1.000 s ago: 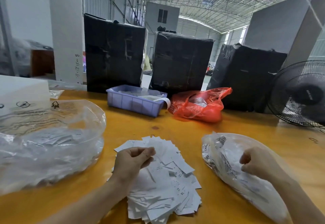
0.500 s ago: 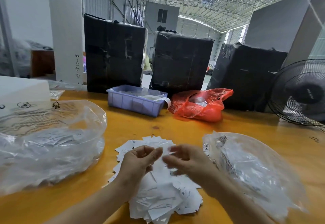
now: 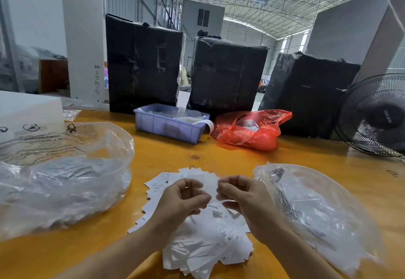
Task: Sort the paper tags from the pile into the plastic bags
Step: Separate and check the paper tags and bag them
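A loose pile of white paper tags (image 3: 203, 246) lies on the yellow table in front of me. Both hands hover over its far part. My left hand (image 3: 182, 199) and my right hand (image 3: 241, 195) have curled fingers and pinch a white tag (image 3: 210, 183) between them. A large clear plastic bag (image 3: 61, 175) holding tags sits to the left of the pile. A second clear plastic bag (image 3: 317, 213) with tags lies to the right, close to my right wrist.
A blue plastic tray (image 3: 168, 125) and a red plastic bag (image 3: 252, 130) stand further back on the yellow table (image 3: 175, 158). Three black wrapped boxes (image 3: 225, 75) line the far edge. A black fan (image 3: 377, 116) is at the right, a white box (image 3: 26, 107) at the left.
My right hand left the right bag and came over the pile to meet my left hand. Both now pinch one tag, lifted a little above the pile.
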Demonstrator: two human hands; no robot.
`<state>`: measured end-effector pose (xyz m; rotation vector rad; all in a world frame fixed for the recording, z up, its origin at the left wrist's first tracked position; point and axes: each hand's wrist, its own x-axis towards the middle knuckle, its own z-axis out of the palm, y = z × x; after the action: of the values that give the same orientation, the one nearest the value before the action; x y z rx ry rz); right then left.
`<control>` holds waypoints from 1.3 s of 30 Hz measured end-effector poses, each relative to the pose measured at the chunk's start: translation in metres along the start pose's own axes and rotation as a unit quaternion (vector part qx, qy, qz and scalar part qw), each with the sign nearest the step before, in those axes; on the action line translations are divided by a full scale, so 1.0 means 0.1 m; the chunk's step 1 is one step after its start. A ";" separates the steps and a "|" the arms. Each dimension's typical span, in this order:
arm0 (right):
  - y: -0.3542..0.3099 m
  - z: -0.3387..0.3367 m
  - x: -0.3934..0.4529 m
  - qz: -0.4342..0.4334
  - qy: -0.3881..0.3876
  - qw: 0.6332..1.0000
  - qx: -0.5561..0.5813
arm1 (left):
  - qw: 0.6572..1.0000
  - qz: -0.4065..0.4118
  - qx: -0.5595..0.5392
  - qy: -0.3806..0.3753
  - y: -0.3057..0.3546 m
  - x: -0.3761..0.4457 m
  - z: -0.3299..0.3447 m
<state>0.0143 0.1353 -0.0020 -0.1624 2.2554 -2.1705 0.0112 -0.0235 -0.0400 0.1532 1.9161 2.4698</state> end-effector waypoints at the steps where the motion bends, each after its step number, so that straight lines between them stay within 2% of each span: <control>1: 0.00 -0.01 0.00 -0.013 -0.007 1.000 -0.022 | 1.000 -0.005 0.005 -0.010 0.00 0.00 0.00; 4: 0.00 -0.01 -0.02 -0.044 -0.038 0.994 -0.095 | 0.999 -0.005 0.029 -0.028 0.01 -0.01 0.00; 7: 0.01 0.01 -0.02 -0.050 -0.041 0.992 -0.107 | 0.998 0.015 0.054 -0.035 0.00 -0.01 -0.02; 11: 0.02 0.00 -0.02 -0.053 -0.020 0.991 -0.117 | 0.999 0.022 0.050 0.002 -0.01 -0.01 -0.02; 13: 0.03 0.01 -0.01 -0.035 -0.009 0.995 -0.089 | 1.000 0.007 0.018 0.015 0.01 0.01 -0.02; 17: 0.05 0.06 -0.01 0.023 0.038 0.997 0.068 | 0.998 -0.054 -0.012 -0.023 0.01 0.01 -0.02; 19: 0.05 0.09 -0.02 0.036 0.037 0.994 0.096 | 0.997 -0.061 -0.043 0.003 0.00 0.01 0.00; 22: 0.07 0.13 -0.06 0.030 0.005 0.999 0.028 | 0.990 -0.058 -0.113 0.062 0.02 0.03 -0.02; 27: 0.13 0.20 -0.10 -0.008 -0.036 0.991 -0.126 | 0.979 -0.042 -0.183 0.082 0.08 0.07 -0.04; 28: 0.15 0.18 -0.08 -0.036 -0.020 0.982 -0.185 | 0.979 -0.036 -0.182 0.087 0.08 0.08 -0.04; 30: 0.19 0.12 -0.04 -0.091 0.024 0.934 -0.345 | 0.980 -0.017 -0.168 0.104 0.08 0.08 -0.06; 32: 0.23 0.07 -0.03 -0.091 0.036 0.892 -0.441 | 0.983 -0.002 -0.138 0.117 0.06 0.09 -0.08; 36: 0.31 0.13 -0.05 -0.023 -0.027 0.882 -0.469 | 0.988 0.008 -0.101 0.121 -0.01 0.10 -0.11; 39: 0.35 0.14 -0.01 -0.022 -0.009 0.894 -0.447 | 0.990 0.020 -0.067 0.121 -0.04 0.11 -0.13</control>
<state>0.0142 0.1228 -0.0377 -0.2246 3.0467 -0.9504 -0.0007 -0.0341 -0.0458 -0.1174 1.8326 2.7468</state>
